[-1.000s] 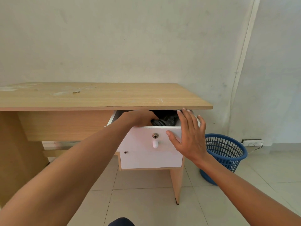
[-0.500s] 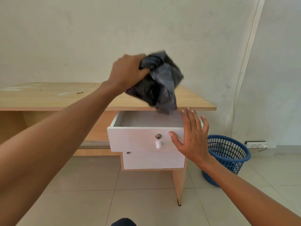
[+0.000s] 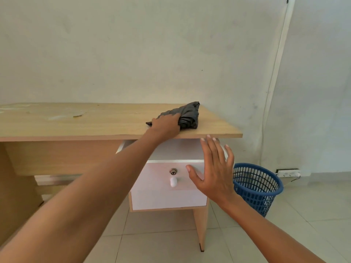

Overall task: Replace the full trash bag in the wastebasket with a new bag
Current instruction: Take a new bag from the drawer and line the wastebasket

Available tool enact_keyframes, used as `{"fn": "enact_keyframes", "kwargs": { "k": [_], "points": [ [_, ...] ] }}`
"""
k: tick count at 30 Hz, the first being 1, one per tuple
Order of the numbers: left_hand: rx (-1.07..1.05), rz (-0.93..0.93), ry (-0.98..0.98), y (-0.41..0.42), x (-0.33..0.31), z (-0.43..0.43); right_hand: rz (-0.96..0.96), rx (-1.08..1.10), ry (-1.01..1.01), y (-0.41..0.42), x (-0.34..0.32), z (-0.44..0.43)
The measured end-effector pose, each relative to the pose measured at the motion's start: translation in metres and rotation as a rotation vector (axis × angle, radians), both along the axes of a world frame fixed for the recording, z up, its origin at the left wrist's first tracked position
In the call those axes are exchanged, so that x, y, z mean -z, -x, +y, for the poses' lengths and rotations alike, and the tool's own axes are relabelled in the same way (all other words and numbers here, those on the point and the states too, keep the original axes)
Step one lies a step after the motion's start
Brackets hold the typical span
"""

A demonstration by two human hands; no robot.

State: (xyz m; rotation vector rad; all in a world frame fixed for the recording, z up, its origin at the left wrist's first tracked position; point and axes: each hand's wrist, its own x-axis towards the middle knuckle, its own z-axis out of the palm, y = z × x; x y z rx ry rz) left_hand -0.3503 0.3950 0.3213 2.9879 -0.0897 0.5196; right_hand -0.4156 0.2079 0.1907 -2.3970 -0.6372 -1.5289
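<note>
1. The trash bag (image 3: 187,115) was a dark grey, crumpled wad of thin plastic, bunched into a rough wedge with one corner peaking up at its 1 o'clock.
2. It lay on the wooden bench (image 3: 95,122) near the right end, at 12 o'clock from the open white drawer (image 3: 176,175).
3. The left hand (image 3: 166,125) lay on the bag from its 8 o'clock side, fingers curled over the plastic and gripping it.
4. The right hand (image 3: 213,171) was held flat before the right part of the drawer front, its fingers (image 3: 210,150) straight, spread and holding nothing; whether the palm touched the panel could not be told.
5. A blue mesh wastebasket (image 3: 256,188) stood on the tiled floor (image 3: 313,224) at 3 o'clock from the drawer, with no liner showing in it.
6. A white power strip (image 3: 287,172) sat by the wall at the basket's 1 o'clock.
</note>
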Motion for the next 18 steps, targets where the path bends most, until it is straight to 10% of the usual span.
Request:
{"fn": "enact_keyframes", "kwargs": {
  "k": [5, 13, 18],
  "points": [
    [0.052, 0.293, 0.158, -0.014, -0.006, 0.005, -0.023, 0.016, -0.010, -0.003, 0.002, 0.003],
    [0.105, 0.037, 0.034, 0.002, 0.004, 0.005, -0.014, 0.050, 0.002, -0.008, 0.000, 0.002],
    [0.277, -0.501, 0.196, 0.063, 0.029, 0.014, -0.006, 0.061, 0.025, -0.011, -0.003, 0.004]
  ]
}}
